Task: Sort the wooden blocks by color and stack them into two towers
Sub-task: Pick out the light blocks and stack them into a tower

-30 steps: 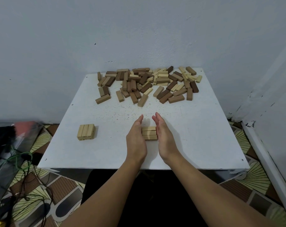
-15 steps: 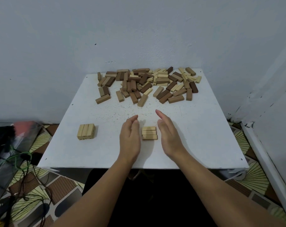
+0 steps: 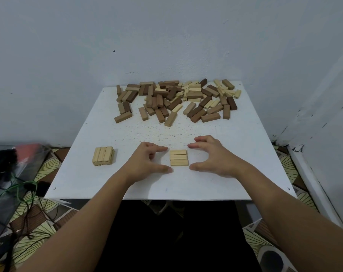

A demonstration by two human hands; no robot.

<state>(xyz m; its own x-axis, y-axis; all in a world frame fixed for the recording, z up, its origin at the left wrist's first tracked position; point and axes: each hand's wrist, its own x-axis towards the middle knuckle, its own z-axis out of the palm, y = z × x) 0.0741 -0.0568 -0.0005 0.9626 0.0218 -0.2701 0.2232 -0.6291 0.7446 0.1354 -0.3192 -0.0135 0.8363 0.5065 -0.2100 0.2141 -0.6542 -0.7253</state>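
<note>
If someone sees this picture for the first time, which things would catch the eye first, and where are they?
First, the big jumbled pile of light and dark blocks at the far edge of the white table. Next, the left hand and right hand, flanking a small light-block stack near the front. Another light-block stack sits apart at the left.

Both forearms reach forward over the near edge of the table (image 3: 245, 154). The left hand (image 3: 147, 161) and the right hand (image 3: 211, 160) face each other, fingers and thumbs spread, holding nothing.
</note>
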